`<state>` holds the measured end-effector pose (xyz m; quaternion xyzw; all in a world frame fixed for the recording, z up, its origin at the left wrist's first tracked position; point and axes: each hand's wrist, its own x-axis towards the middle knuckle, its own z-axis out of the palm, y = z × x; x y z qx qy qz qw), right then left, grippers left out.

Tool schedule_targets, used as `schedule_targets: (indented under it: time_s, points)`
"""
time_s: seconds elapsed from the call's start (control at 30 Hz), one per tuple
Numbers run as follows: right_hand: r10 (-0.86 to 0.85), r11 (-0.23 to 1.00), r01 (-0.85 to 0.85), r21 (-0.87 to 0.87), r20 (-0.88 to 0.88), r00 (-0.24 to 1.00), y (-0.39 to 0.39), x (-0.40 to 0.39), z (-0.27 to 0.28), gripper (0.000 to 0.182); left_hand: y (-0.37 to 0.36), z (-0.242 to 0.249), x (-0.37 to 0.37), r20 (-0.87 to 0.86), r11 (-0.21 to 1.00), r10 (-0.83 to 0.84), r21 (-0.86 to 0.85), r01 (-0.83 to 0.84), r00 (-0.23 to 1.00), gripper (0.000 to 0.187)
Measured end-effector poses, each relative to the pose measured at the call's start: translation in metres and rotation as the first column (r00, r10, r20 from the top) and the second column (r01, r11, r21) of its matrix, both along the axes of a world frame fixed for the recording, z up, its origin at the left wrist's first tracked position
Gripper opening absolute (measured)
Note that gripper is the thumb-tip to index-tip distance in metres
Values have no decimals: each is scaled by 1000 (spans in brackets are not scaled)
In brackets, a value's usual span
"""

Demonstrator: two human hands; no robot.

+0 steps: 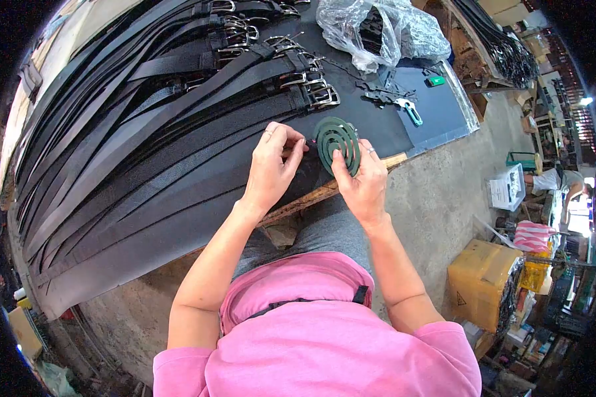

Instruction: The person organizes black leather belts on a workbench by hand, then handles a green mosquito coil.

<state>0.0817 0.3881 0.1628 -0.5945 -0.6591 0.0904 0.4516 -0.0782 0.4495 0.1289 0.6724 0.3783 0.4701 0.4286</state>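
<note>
Left hand: the left hand (276,155) is raised over the near edge of the table, fingers curled, thumb and index fingertips brought together just beside the coil; whether they pinch anything small, I cannot tell. A ring is on 1 finger.
Right hand: the right hand (365,175) pinches the coil by its near right side, thumb on the front face and fingers behind; it also wears a ring.
Coil: 1 flat, dark green coil (338,140) of nested rings, held up between the hands above the table edge, its face toward the camera.
Table: a dark tabletop (444,122) with a worn wooden near edge.
Belts: many long black belts (146,132) fan across the table's left side, their silvery buckles (323,97) gathered near the middle (some overlap too much to count).
Far side of table: a crumpled clear plastic bag (414,33) with dark things inside; nearer, a tool with a teal handle (412,112) and a small green item (435,81).
Right background: a concrete floor (417,205), a brown cardboard box (482,281), a white bin (507,188) and 1 other person (576,182), partly visible.
</note>
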Motion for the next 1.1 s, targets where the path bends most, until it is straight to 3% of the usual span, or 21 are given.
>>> schedule_targets:
  time_s: [0.23, 0.4, 0.5, 0.53, 0.7, 0.8, 0.93, 0.97, 1.1]
  points:
    - [-25, 1000, 25, -17, 17, 1000, 0, -1, 2, 10, -1, 1, 0, 3, 1000, 4, 20, -4, 1000, 6]
    - [-120, 992, 114, -48, -161, 980, -7, 7, 3, 7, -2, 0, -1, 27, 1000, -12, -9, 12, 1000, 11]
    - [-195, 980, 194, -40, -365, 910, -8, 20, -14, 7, -1, -1, -7, -234, 926, -78, 343, 158, 969, 12]
    - [-210, 975, 218, -34, -445, 870, -8, 25, -22, 7, -6, 1, -7, -295, 938, -111, 285, 198, 949, 15]
    - [-186, 982, 158, -106, -703, 686, -12, 36, -37, 13, -23, 13, -6, -513, 868, 100, 464, 177, 853, 17]
    - [-148, 989, 112, -99, -757, 636, -15, 38, -37, 16, -24, 12, -3, -507, 872, 84, 454, 183, 858, 18]
    - [-148, 988, 130, -88, -802, 578, -15, 35, -33, 12, -30, 16, 17, -454, 926, 26, 348, 150, 891, 41]
    - [-145, 987, 137, -82, -818, 557, -15, 35, -33, 10, -30, 17, 21, -569, 908, 68, 375, 185, 819, 53]
    - [-150, 987, 135, -88, -801, 579, -15, 37, -35, 10, -34, 23, 36, -745, 905, 159, 372, 205, 648, 52]
